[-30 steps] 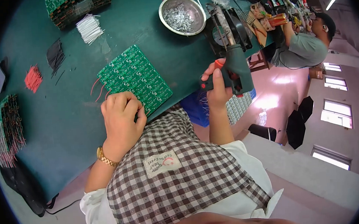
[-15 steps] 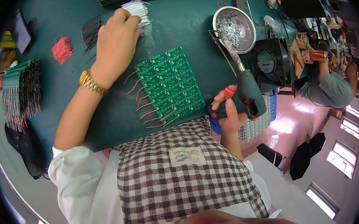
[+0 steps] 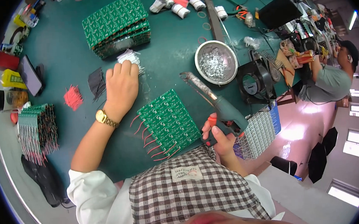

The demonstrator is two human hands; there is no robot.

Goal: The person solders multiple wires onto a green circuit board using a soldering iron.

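My left hand [image 3: 122, 86] lies at the near end of a bunch of white wires [image 3: 132, 58], its fingers curled and their tips hidden. Closed round the handle of a soldering gun [image 3: 226, 111], my right hand [image 3: 220, 139] has a finger by the orange trigger. The gun's metal tip points up and left over the table. Between my hands lies a green circuit board panel [image 3: 169, 121], with several pink-red wires [image 3: 150, 141] sticking out along its left edge. Black wires [image 3: 96, 84] and red wires [image 3: 73, 97] sit in loose bunches left of my left hand.
A metal bowl [image 3: 197, 64] of silvery scraps stands beyond the gun, with a black fan [image 3: 255, 85] right of it. Stacked green panels [image 3: 115, 22] are at the back; wired boards [image 3: 37, 129] and a phone [image 3: 30, 75] stand left. A co-worker [image 3: 330, 77] sits at right.
The view has shifted, bringing more of the table's far side into sight. My left hand's fingers have drawn in at the white wires. The soldering gun remains in my right hand, its tip swung leftward.
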